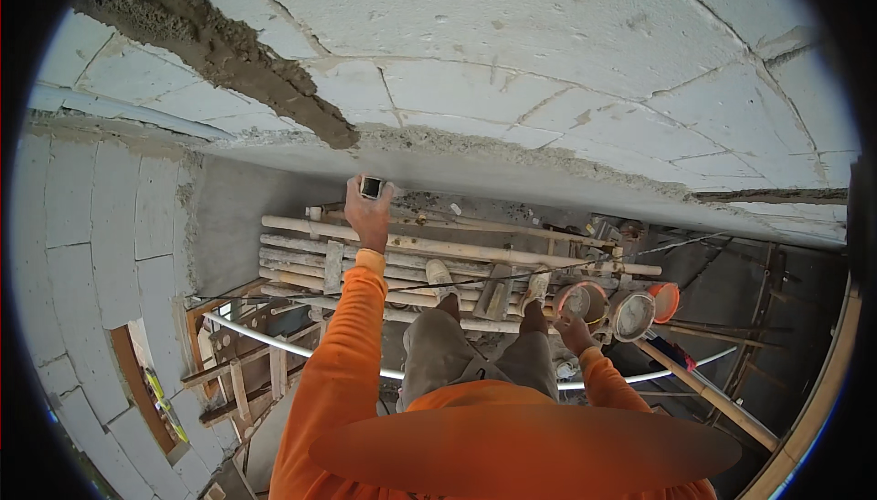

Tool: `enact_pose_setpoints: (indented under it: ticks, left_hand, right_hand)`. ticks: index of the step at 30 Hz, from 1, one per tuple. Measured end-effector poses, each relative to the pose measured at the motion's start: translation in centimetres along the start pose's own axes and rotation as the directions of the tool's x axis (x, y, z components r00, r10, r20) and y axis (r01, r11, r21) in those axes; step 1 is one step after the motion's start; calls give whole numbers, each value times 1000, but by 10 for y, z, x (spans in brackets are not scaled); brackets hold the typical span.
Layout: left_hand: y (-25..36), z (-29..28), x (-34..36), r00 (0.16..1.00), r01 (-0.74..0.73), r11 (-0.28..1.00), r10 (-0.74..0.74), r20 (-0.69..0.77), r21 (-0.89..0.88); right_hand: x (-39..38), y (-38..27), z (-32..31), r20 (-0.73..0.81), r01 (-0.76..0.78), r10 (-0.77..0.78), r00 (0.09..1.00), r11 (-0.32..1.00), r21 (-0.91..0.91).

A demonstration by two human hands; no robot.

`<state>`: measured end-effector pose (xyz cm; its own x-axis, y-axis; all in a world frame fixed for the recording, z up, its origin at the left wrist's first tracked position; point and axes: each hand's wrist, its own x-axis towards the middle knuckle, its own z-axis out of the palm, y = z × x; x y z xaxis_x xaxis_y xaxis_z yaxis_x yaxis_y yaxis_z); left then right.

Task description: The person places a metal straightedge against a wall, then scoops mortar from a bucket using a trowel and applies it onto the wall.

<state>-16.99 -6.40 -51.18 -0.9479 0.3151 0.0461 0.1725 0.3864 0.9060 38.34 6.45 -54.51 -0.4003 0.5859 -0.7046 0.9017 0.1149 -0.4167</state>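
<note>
My left hand (367,217) is stretched forward to the wall, fingers closed around a small square electrical box (372,188) with a pale rim and a dark inside. Just above it ends a thick, rough strip of wet-looking mortar (247,54) that runs up the block wall (512,16) to the upper left. Lower down at my right side, my right hand (575,334) is beside a bucket (594,299) with grey mix on its inside. Its fingers look curled; what they hold, if anything, is too small to make out.
I stand on a platform of bamboo poles and planks (457,242). A second bucket of grey mix (632,315) and an orange bucket (665,301) stand to the right. A thin dark line (512,276) crosses over the platform. At left is a block wall (87,217) with a wood-framed opening (142,381).
</note>
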Motion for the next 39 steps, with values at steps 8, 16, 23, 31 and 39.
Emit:
enact_pose_setpoints:
  ticks: [8, 16, 23, 31, 39]
  left_hand:
    - [-78, 114, -34, 999, 28, 996, -30, -24, -82]
    - [-179, 205, -25, 957, 277, 948, -287, -44, -157]
    - [-265, 251, -45, 941, 339, 934, -334, 60, -111]
    - [-312, 280, -167, 893, 379, 861, -436, 110, 339]
    - [-327, 308, -265, 953, 140, 947, -208, 220, 291]
  right_hand:
    - [-18, 66, 27, -152, -177, 219, 964, 952, 250]
    - [9, 124, 32, -216, -183, 280, 935, 906, 383]
    - [22, 224, 82, -232, -272, 470, 852, 775, 570]
    - [27, 250, 127, -183, -349, 528, 829, 745, 569]
    - [38, 281, 143, -185, -326, 530, 828, 722, 610]
